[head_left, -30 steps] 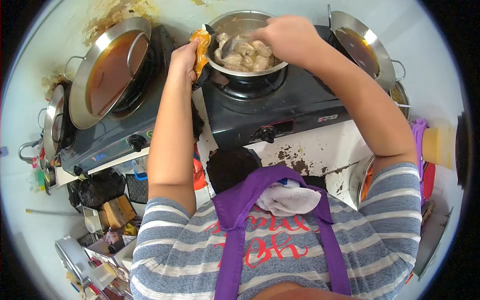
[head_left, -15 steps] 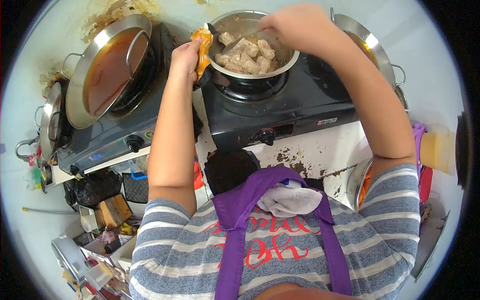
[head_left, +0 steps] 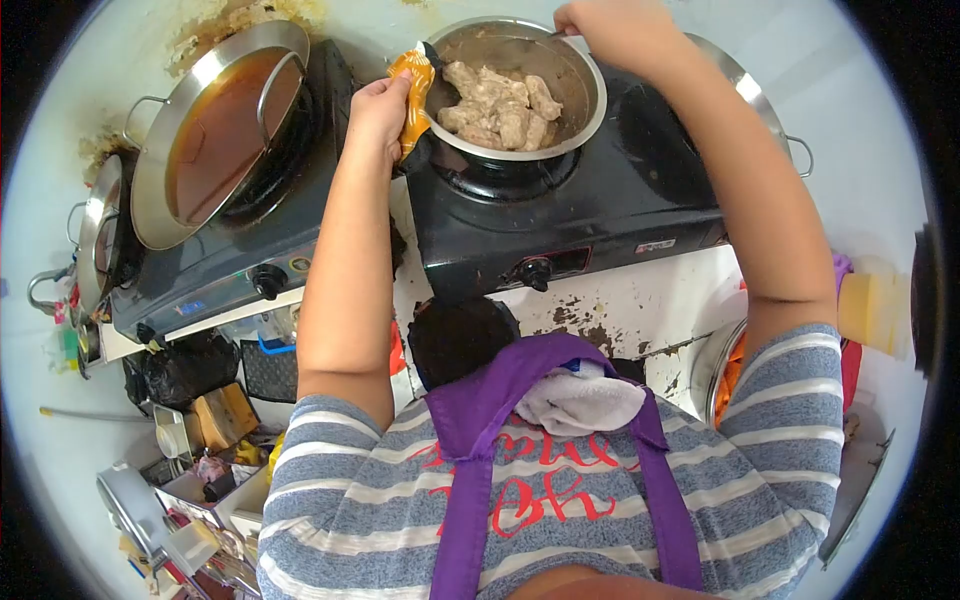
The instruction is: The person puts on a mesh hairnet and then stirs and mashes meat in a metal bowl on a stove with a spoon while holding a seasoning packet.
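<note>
A round metal pan (head_left: 598,105) on the middle burner holds pale, coated chunks of what looks like meat (head_left: 500,105). At its left side, my left hand (head_left: 380,112) is closed on an orange printed wrapper (head_left: 415,105), pressed around the pan's edge or handle; which one is hidden. My right hand (head_left: 622,32) is above the pan's far right rim, its fingers closed around a thin metal cooking utensil (head_left: 556,36). Only a short piece of the utensil shows, so its head cannot be made out.
A wide pan of reddish-brown liquid (head_left: 225,140) stands on the left stove (head_left: 215,270), with a smaller pan (head_left: 100,235) beyond it. Another large pan (head_left: 745,85) sits right, partly behind my right arm. The middle stove's knob (head_left: 535,272) faces me. Boxes and clutter (head_left: 215,480) lie lower left.
My right hand has moved right and up, from over the chunks to the far right rim. The chunks sit more heaped together. My left hand keeps its hold, shifted slightly right.
</note>
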Motion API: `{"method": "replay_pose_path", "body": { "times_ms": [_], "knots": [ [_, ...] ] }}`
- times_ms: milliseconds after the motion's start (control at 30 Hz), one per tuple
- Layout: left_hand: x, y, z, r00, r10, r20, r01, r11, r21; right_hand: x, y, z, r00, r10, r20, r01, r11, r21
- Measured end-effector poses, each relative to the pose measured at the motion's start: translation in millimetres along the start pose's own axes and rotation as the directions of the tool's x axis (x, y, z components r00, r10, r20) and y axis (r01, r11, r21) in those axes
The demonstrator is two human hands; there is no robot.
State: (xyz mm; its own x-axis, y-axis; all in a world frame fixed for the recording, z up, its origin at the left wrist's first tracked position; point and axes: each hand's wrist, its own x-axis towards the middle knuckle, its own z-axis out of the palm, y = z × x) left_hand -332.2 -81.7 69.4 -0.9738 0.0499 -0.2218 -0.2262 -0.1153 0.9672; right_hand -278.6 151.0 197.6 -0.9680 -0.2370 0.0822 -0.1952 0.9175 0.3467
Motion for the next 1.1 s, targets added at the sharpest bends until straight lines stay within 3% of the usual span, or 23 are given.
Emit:
{"method": "replay_pose_path", "body": {
  "times_ms": [133,233,333,433,533,633,733,867,967,1100],
  "knots": [
    [-1.1,-0.8,1.1,1.0,0.026,0.014,-0.026,0.999,-0.024,34.3,-17.2,30.1,1.0,-0.023,-0.006,0.022,0.995,-0.102],
    [-4.2,-1.0,2.0,0.997,0.074,0.016,-0.074,0.997,-0.009,31.5,-45.1,1.1,0.976,-0.211,-0.05,0.215,0.973,0.088],
    [-3.1,-2.8,3.0,0.996,0.085,0.006,-0.085,0.996,0.0,26.4,-62.6,-11.8,0.916,-0.386,-0.113,0.389,0.921,0.009],
    [-4.6,0.8,4.7,0.998,0.053,-0.02,-0.052,0.998,0.048,16.6,-61.6,-11.2,0.874,-0.482,-0.069,0.477,0.876,-0.072],
    [-10.9,4.9,7.3,0.998,0.042,-0.035,-0.041,0.998,0.049,2.9,-41.2,-19.5,0.917,-0.395,0.051,0.398,0.915,-0.067],
    [-12.8,6.1,7.5,0.998,0.05,-0.042,-0.048,0.998,0.044,-14.8,-14.4,-35.8,0.934,-0.356,0.008,0.356,0.934,0.027],
    [-11.7,3.8,7.3,0.998,0.05,-0.041,-0.048,0.998,0.048,-21.0,-6.1,-12.0,0.96,-0.278,-0.03,0.278,0.96,-0.002],
    [-15.3,7.0,9.9,0.997,0.072,-0.017,-0.071,0.996,0.06,-15.7,-19.4,27.6,0.946,-0.313,-0.077,0.31,0.949,-0.058],
    [-13.9,7.5,8.6,0.992,0.128,0.009,-0.128,0.985,0.112,-15.7,-15.0,4.0,0.999,-0.05,-0.015,0.052,0.986,0.161],
    [-10.9,4.6,8.1,0.987,0.161,0.004,-0.16,0.975,0.152,-5.1,-14.5,-27.3,0.987,-0.156,-0.023,0.155,0.987,-0.047]
  ]
}}
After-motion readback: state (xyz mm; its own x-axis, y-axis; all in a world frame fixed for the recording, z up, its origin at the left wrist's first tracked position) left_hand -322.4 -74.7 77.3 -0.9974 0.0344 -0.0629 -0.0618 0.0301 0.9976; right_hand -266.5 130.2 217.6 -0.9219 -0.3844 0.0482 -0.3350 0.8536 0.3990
